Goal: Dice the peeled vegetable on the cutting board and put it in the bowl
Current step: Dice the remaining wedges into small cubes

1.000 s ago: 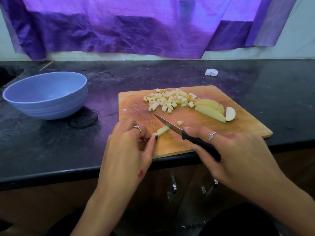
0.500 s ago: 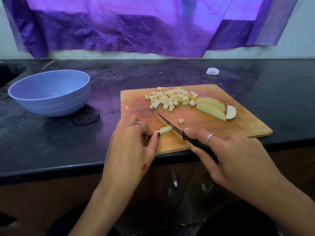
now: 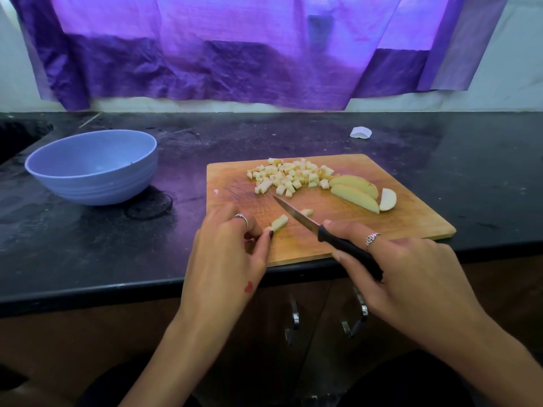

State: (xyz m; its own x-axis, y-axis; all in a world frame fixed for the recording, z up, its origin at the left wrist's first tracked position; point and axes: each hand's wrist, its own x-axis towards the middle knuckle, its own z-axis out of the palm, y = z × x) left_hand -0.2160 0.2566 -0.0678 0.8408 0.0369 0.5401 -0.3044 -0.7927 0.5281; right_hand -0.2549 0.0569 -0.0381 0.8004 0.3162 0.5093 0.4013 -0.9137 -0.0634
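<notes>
From the head view, the left hand (image 3: pixel 226 254) pinches the near end of a pale vegetable strip (image 3: pixel 279 223) between thumb and curled fingers, on the near-left part of the cutting board (image 3: pixel 411 218). The strip's long axis runs from the fingertips up and to the right, so its free end points toward the blade. The right hand (image 3: pixel 411 271) is wrapped around the black handle of the knife (image 3: pixel 296 214), forefinger laid along the top; the blade slants up and to the left and crosses the line of the strip just beyond its free end, apart from it or barely touching (I cannot tell which).

One loose cube (image 3: pixel 307 212) sits just on the far side of the blade. Judging from this, the next cut turns on the blade meeting the strip square across its length, close to the free end and well clear of the left thumb, which sits at the other end.

Further back on the board lie the diced pile (image 3: pixel 289 177) and, to its right, the uncut wedges (image 3: pixel 354 190). The blue bowl (image 3: pixel 94 165) stands on the dark counter (image 3: pixel 73 254) well to the left of the board, nearer the left hand, with nothing visible inside it, so the dicing looks only partly done and the transfer not yet begun
</notes>
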